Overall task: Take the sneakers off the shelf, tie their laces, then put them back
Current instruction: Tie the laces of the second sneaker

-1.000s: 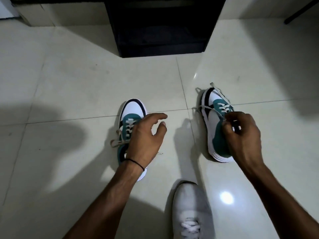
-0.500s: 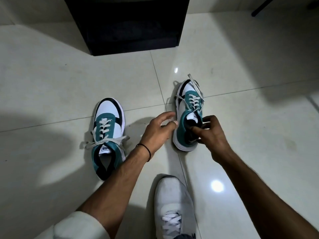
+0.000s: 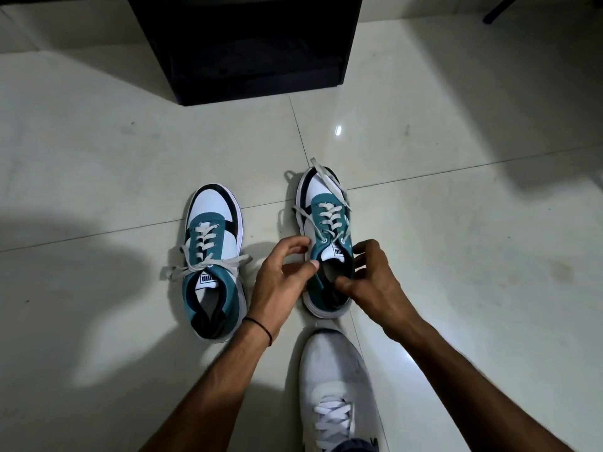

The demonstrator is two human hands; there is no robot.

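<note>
Left hand (image 3: 280,282) has crossed from the left sneaker (image 3: 212,265) to join right hand (image 3: 372,285) at right sneaker (image 3: 328,246), fingers loosely spread, neither gripping; its laces (image 3: 326,190) remain loose, tying starts.

**Sneakers on a tiled floor in a dim home interior**

A domestic room, seen from above: the floor (image 3: 98,151) is laid with large, glossy, pale tiles joined by thin grout lines, and a ceiling light glints off them as a bright spot (image 3: 338,128). A low black shelf unit (image 3: 244,44) with an open front stands on the tiles at the top of the view. Two teal, white and black sneakers, one at left (image 3: 212,269) and one at right (image 3: 328,243), sit on the floor before it, beside the person's own white shoe (image 3: 336,386). A thin dark furniture leg (image 3: 499,9) crosses the upper right corner. Lighting is low, with broad shadows.
</note>
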